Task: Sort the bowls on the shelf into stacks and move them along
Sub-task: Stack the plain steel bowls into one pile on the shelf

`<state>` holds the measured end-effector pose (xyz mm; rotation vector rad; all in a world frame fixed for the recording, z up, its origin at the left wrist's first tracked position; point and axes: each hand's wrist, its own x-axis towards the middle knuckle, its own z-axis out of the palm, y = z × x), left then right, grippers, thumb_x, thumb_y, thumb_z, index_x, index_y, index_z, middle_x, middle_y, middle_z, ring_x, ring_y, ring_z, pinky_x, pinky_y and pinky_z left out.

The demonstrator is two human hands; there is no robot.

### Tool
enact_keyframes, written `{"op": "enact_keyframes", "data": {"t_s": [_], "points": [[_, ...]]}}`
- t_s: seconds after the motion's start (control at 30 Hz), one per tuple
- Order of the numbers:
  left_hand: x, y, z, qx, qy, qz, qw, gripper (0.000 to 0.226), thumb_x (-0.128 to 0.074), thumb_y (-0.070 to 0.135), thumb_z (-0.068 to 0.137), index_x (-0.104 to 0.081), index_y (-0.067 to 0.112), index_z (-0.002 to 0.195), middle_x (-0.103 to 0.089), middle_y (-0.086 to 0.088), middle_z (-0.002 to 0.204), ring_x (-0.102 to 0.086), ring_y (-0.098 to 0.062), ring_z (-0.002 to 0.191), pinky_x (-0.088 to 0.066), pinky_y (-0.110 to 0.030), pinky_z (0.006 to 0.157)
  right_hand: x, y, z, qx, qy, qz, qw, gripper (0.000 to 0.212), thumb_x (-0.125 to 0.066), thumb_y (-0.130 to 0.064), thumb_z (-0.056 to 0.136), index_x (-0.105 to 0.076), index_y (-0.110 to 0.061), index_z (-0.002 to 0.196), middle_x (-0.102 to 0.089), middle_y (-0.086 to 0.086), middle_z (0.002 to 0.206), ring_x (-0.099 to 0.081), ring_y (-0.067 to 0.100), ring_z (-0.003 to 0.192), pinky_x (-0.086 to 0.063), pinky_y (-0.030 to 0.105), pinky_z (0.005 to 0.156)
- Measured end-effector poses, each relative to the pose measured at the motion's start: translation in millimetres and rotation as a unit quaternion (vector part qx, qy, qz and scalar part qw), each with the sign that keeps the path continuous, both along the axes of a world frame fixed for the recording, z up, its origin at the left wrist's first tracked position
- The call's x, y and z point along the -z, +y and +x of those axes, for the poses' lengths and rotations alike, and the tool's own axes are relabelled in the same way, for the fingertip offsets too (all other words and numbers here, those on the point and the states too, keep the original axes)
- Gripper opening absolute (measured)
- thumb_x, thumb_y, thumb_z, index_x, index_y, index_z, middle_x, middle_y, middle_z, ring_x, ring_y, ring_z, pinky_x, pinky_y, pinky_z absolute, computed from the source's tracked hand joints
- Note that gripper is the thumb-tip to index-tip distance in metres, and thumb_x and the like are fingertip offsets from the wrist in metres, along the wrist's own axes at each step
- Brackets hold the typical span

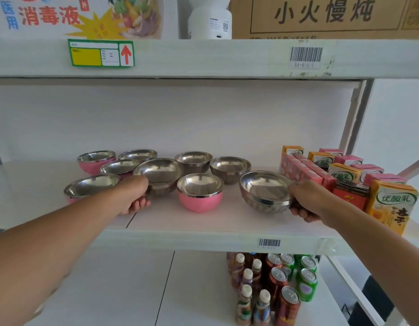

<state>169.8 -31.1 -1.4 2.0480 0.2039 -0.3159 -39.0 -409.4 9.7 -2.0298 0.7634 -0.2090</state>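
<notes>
Head view faces the shelf (203,222) closely, slightly downward.

Middle shelf (203,222): nine bowls, of which four have pink outsides (200,195) and five are plain steel (265,191). Two hands, the left hand (135,196) and the right hand (307,201), each grip one steel bowl. Far right: drink cartons (392,203), count uncertain.

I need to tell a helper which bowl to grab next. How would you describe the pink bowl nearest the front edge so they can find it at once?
Look at the middle shelf, between the left hand and the right hand, each gripping a steel bowl. The pink bowl stands alone near the front, free of both hands. Unlike the all-steel bowls behind it, its outside is pink under a steel rim, and it stands apart from the other pink bowls further left.
</notes>
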Motion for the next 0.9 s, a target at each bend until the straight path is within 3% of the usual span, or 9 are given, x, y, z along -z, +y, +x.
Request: {"op": "enact_keyframes", "data": {"t_s": [0.07, 0.13, 0.2, 0.3, 0.37, 0.43, 0.5, 0.67, 0.9], "points": [[-8, 2, 2, 0.014, -0.005, 0.008, 1.000, 0.039, -0.035, 0.031, 0.112, -0.063, 0.013, 0.090, -0.060, -0.006, 0.043, -0.040, -0.007, 0.024, -0.027, -0.012, 0.027, -1, -1, 1, 0.003, 0.000, 0.003, 1.000, 0.035, -0.047, -0.018, 0.100, -0.066, -0.005, 0.074, -0.064, 0.009, 0.053, -0.044, 0.017, 0.037, -0.034, 0.024, 0.044], [-17, 3, 4, 0.014, -0.021, 0.032, 0.999, 0.044, -0.034, 0.037, 0.113, -0.067, 0.010, 0.121, -0.062, -0.006, 0.043, -0.039, -0.007, 0.024, -0.028, -0.013, 0.027, -3, -2, 3, 0.006, 0.001, 0.008, 1.000, 0.037, -0.048, -0.018, 0.100, -0.065, -0.005, 0.069, -0.063, 0.008, 0.051, -0.045, 0.018, 0.037, -0.034, 0.024, 0.046], [-25, 6, 6, 0.014, -0.042, 0.052, 0.998, 0.050, -0.038, 0.031, 0.110, -0.060, 0.003, 0.146, -0.064, -0.006, 0.044, -0.041, -0.007, 0.025, -0.029, -0.014, 0.028, -5, -2, 4, 0.004, 0.003, 0.013, 1.000, 0.038, -0.048, -0.017, 0.099, -0.064, -0.006, 0.067, -0.063, 0.008, 0.051, -0.045, 0.018, 0.039, -0.035, 0.024, 0.048], [-35, 10, 9, 0.018, -0.064, 0.067, 0.996, 0.058, -0.041, 0.024, 0.104, -0.052, 0.005, 0.158, -0.065, -0.005, 0.045, -0.041, -0.007, 0.028, -0.029, -0.014, 0.030, -7, -3, 6, 0.001, -0.003, 0.015, 1.000, 0.039, -0.047, -0.018, 0.103, -0.065, -0.005, 0.071, -0.063, 0.007, 0.051, -0.046, 0.017, 0.038, -0.036, 0.024, 0.046], [-42, 14, 10, 0.019, -0.065, 0.059, 0.996, 0.052, -0.040, 0.027, 0.106, -0.060, 0.004, 0.148, -0.064, -0.005, 0.045, -0.042, -0.007, 0.027, -0.030, -0.014, 0.029, -9, -4, 8, -0.002, 0.003, 0.023, 1.000, 0.042, -0.047, -0.021, 0.105, -0.065, -0.004, 0.071, -0.063, 0.009, 0.053, -0.047, 0.018, 0.039, -0.038, 0.025, 0.046], [-49, 17, 10, 0.019, -0.060, 0.042, 0.997, 0.036, -0.039, 0.029, 0.107, -0.068, 0.008, 0.109, -0.064, -0.004, 0.044, -0.043, -0.006, 0.026, -0.031, -0.014, 0.027, -11, -5, 11, -0.004, 0.010, 0.037, 0.999, 0.043, -0.048, -0.022, 0.106, -0.065, -0.004, 0.071, -0.064, 0.009, 0.054, -0.048, 0.017, 0.039, -0.038, 0.025, 0.045], [-53, 21, 9, 0.014, -0.066, 0.032, 0.997, 0.037, -0.037, 0.026, 0.106, -0.058, 0.008, 0.082, -0.062, -0.005, 0.042, -0.043, -0.006, 0.024, -0.030, -0.013, 0.027, -13, -5, 15, 0.003, -0.002, 0.032, 0.999, 0.042, -0.049, -0.025, 0.105, -0.067, -0.004, 0.074, -0.064, 0.008, 0.054, -0.048, 0.016, 0.037, -0.038, 0.023, 0.046], [-58, 34, 7, 0.007, -0.065, 0.015, 0.998, 0.031, -0.038, 0.026, 0.105, -0.051, 0.011, 0.082, -0.063, -0.008, 0.045, -0.042, -0.008, 0.025, -0.028, -0.013, 0.027, -27, -3, 30, 0.012, -0.065, 0.048, 0.997, 0.034, -0.047, -0.030, 0.103, -0.071, -0.006, 0.104, -0.065, 0.010, 0.059, -0.045, 0.017, 0.037, -0.034, 0.021, 0.044], [-51, 54, 7, 0.031, -0.064, -0.004, 0.997, 0.036, -0.041, 0.038, 0.108, -0.053, 0.011, 0.087, -0.066, -0.007, 0.049, -0.043, -0.008, 0.028, -0.030, -0.015, 0.028, -57, 26, 67, 0.032, -0.052, 0.028, 0.998, 0.032, -0.040, -0.017, 0.101, -0.065, -0.008, 0.084, -0.058, 0.005, 0.051, -0.039, 0.015, 0.041, -0.028, 0.019, 0.038]]}}
